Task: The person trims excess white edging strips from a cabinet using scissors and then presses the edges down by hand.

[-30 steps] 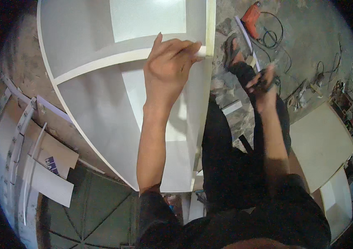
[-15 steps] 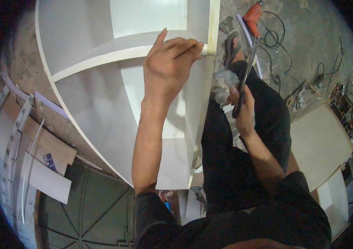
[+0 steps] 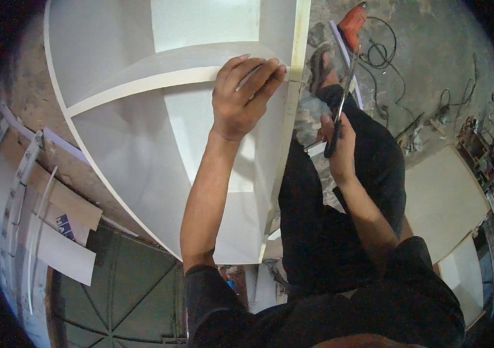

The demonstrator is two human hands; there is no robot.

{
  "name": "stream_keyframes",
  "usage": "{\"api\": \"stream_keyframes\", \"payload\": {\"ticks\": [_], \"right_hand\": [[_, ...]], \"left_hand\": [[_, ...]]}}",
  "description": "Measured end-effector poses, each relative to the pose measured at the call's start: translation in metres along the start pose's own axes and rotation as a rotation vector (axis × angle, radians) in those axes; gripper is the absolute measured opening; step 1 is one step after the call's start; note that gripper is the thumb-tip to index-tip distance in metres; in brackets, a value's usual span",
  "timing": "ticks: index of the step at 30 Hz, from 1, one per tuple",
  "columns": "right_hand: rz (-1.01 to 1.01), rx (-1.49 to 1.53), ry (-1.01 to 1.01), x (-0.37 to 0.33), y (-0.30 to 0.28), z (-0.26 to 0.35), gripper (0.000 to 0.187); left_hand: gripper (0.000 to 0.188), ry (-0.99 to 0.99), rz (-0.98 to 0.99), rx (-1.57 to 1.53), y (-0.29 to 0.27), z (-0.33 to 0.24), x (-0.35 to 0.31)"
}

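left hand (image 3: 241,95) presses fingers together on the white shelf's (image 3: 160,78) front edge strip while right hand (image 3: 340,139) grips scissors (image 3: 343,93) raised beside it, likely about to trim the strip end

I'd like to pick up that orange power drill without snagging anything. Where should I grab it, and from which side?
Judging from the head view, take the orange drill by its body, coming from the left, the side toward the white cabinet. Its black cable coils on the floor to the right and below, so that side looks tangled. The handle shape is too small to make out.
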State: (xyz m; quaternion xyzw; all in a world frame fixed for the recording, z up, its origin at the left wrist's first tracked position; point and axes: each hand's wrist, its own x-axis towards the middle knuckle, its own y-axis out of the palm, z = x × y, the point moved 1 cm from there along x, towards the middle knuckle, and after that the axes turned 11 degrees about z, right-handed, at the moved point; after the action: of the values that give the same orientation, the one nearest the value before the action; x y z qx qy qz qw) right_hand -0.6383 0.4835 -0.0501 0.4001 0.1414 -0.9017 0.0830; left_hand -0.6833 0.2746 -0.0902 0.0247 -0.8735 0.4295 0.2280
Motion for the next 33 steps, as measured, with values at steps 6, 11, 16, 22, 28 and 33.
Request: {"api": "stream_keyframes", "payload": {"ticks": [6,11,16,22,28,33], "right_hand": [[-0.037,0.066,0.027,0.009,-0.004,-0.006,0.023],[-0.036,0.128,0.030,0.011,-0.012,-0.010,0.022],[-0.027,0.106,0.025,0.017,-0.029,-0.015,0.021],[-0.026,0.125,-0.001,0.028,-0.033,-0.013,0.020],[-0.035,0.087,-0.037,0.040,-0.050,-0.009,0.032],[-0.315,-0.387,-0.241,0.029,-0.153,-0.014,0.033]], "left_hand": [[0.021,-0.034,0.083,-0.022,-0.009,0.000,0.004],[0.031,-0.229,0.161,-0.150,-0.019,-0.009,0.015],[0.031,-0.213,0.176,-0.166,-0.019,-0.009,0.017],[0.032,-0.181,0.211,-0.140,-0.020,-0.007,0.015],[0.040,-0.219,0.283,-0.181,-0.027,-0.006,0.027],[0.058,-0.393,0.480,-0.232,-0.027,-0.028,0.050]]}}
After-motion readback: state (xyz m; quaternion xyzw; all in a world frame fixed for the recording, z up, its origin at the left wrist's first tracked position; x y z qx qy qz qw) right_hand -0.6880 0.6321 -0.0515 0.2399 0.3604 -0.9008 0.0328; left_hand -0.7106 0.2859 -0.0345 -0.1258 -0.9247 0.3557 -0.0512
